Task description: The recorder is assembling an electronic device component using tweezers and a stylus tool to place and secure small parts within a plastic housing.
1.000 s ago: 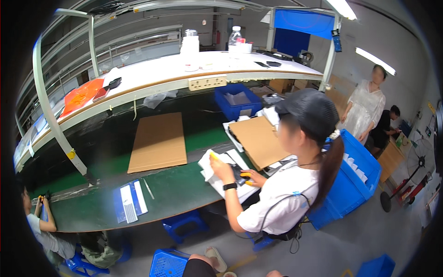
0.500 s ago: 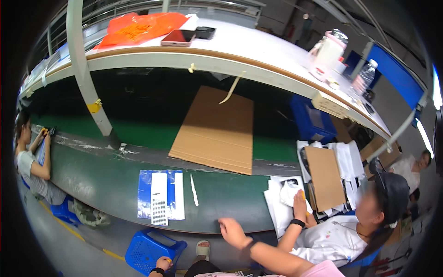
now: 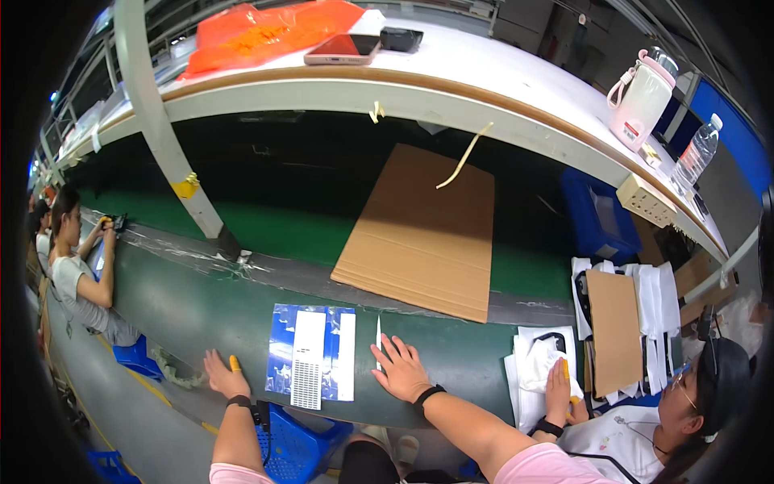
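My right hand (image 3: 401,369) is spread over the green table, its fingertips beside a thin white strip (image 3: 378,332); whether they touch it I cannot tell. My left hand (image 3: 218,374) hovers near the table's front edge, fingers apart and holding nothing, with a yellow cover on the thumb. Between the hands lies a blue and clear plastic bag (image 3: 280,348). On top of it rests a narrow white sheet of printed labels (image 3: 308,355). Both my wrists have black bands.
A cardboard sheet (image 3: 419,242) leans behind the work surface. At right, a co-worker's hands (image 3: 559,394) rest by a white package (image 3: 538,365), near stacked white bags (image 3: 657,298). A blue stool (image 3: 294,448) stands below the front edge. Overhead runs a shelf (image 3: 500,89).
My left hand has risen from beside the stool to the table's front edge, its fingers now spread. My right hand has reached forward to the white strip. The whole view has shifted.
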Demonstrator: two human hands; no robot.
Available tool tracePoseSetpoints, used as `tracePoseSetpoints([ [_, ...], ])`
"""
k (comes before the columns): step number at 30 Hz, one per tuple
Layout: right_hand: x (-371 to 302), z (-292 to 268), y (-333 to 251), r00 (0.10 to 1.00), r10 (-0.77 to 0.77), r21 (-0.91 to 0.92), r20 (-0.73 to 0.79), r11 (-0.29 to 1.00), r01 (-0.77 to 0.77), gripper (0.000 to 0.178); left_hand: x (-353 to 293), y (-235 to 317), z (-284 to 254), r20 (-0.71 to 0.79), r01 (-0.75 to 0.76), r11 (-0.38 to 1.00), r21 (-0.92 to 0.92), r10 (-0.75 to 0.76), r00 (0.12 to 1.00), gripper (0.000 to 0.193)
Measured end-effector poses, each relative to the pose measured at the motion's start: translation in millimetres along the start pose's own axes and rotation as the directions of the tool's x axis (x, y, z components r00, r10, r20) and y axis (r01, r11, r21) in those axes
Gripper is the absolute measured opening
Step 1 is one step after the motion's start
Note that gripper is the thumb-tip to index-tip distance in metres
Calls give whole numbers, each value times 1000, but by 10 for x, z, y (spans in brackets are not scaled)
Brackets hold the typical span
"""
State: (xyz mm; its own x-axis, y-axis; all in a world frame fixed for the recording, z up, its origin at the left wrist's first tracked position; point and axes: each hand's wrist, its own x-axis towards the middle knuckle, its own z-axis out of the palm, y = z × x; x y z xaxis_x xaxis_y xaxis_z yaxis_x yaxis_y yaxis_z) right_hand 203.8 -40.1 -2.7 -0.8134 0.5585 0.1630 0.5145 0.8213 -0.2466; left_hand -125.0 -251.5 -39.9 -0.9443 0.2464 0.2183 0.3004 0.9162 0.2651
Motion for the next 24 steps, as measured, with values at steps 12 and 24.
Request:
tracePoseSetpoints([
  [12,57,-51,15,999,-15,49,-29,999,17,49,112,-146,182,-109,-139,989,59,144,983,48],
  [24,-19,-114,215,999,52,12,-7,999,-52,51,19,273,133,-20,-189,982,32,189,982,41],
])
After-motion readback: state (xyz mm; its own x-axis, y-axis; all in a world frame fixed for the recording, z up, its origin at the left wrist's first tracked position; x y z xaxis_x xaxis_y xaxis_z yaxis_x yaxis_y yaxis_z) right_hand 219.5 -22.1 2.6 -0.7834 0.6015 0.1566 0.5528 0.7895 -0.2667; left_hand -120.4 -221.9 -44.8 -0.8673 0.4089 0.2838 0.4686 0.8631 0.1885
